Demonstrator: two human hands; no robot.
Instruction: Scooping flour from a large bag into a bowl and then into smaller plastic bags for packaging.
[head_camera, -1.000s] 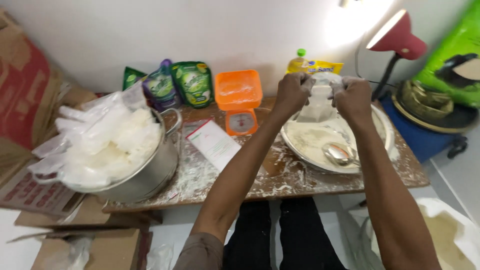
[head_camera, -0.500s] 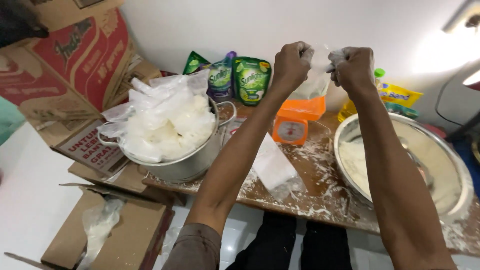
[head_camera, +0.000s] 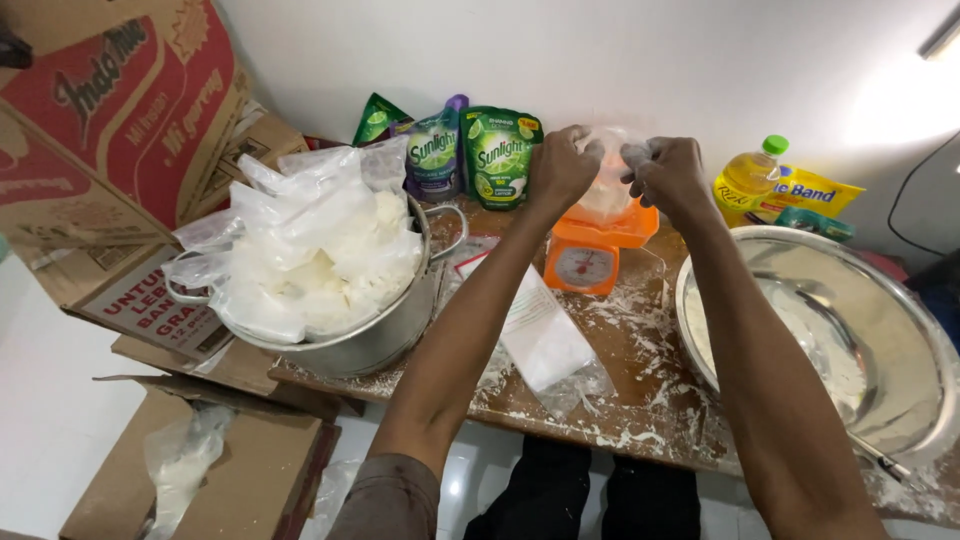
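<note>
Left hand (head_camera: 562, 168) and right hand (head_camera: 665, 172) each pinch the mouth of a clear bag (head_camera: 608, 190) of white powder, held just above the orange scale (head_camera: 592, 250) at 12 o'clock. Keep both grips level and close together to avoid spillage.

I am counting two hands of mine, my left hand (head_camera: 562, 168) and right hand (head_camera: 668, 175), pinching one small clear bag (head_camera: 607, 190). I am seeing one orange scale (head_camera: 590, 252), one steel pot (head_camera: 370, 335), one wide metal bowl (head_camera: 900, 330), three soap pouches (head_camera: 497, 155), one oil bottle (head_camera: 752, 175) and three cardboard boxes (head_camera: 110, 110) at nine o'clock.
</note>
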